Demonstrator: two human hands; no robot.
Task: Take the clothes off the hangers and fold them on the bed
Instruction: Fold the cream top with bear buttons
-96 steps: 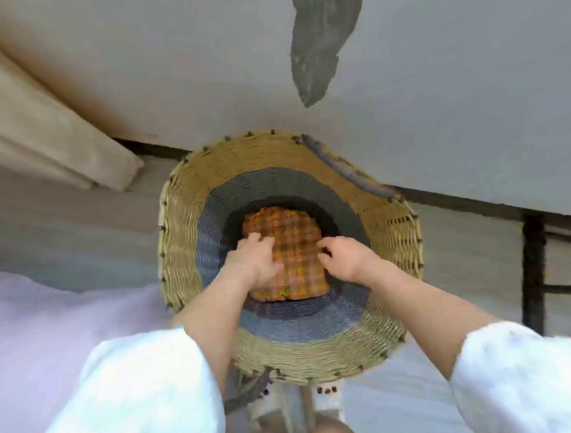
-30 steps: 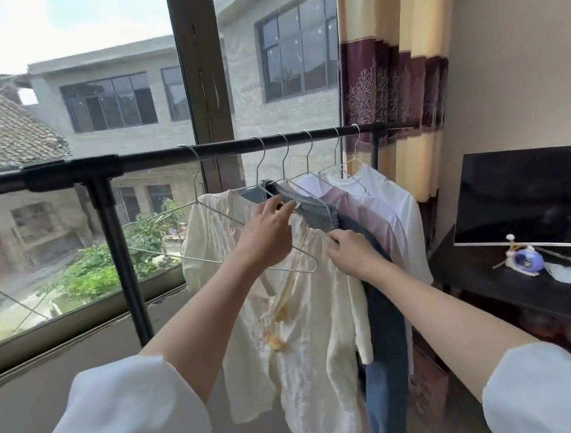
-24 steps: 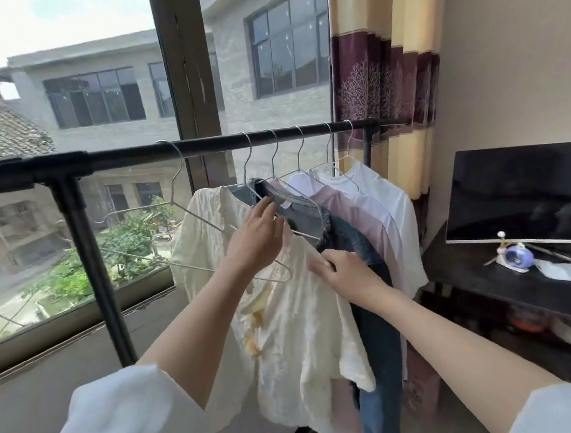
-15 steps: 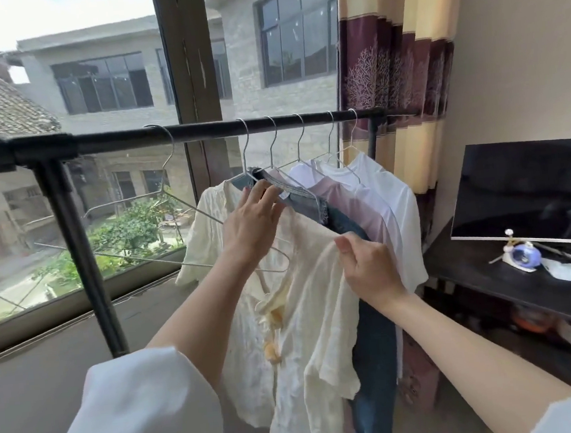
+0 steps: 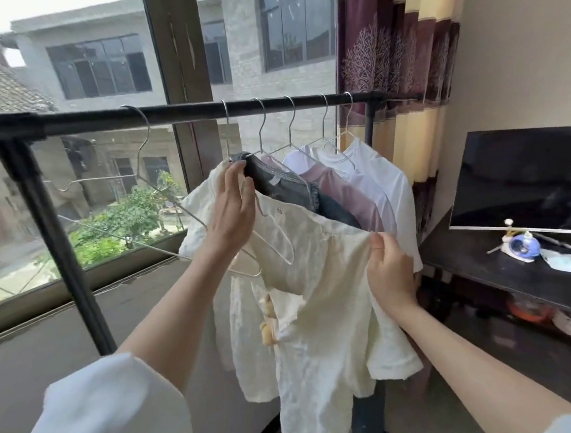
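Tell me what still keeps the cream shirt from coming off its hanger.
Nothing sits between the hands and the cream shirt: the right hand grips its shoulder. The left hand is at the collar, and the hanger is still inside the neck.

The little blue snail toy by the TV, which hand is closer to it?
Right. The right hand pinches the cream shirt just beside the TV stand where the snail toy sits; the left hand is farther away, up at the shirt's collar.

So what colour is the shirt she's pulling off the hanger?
Cream, plain: the shirt shows best in the head view.
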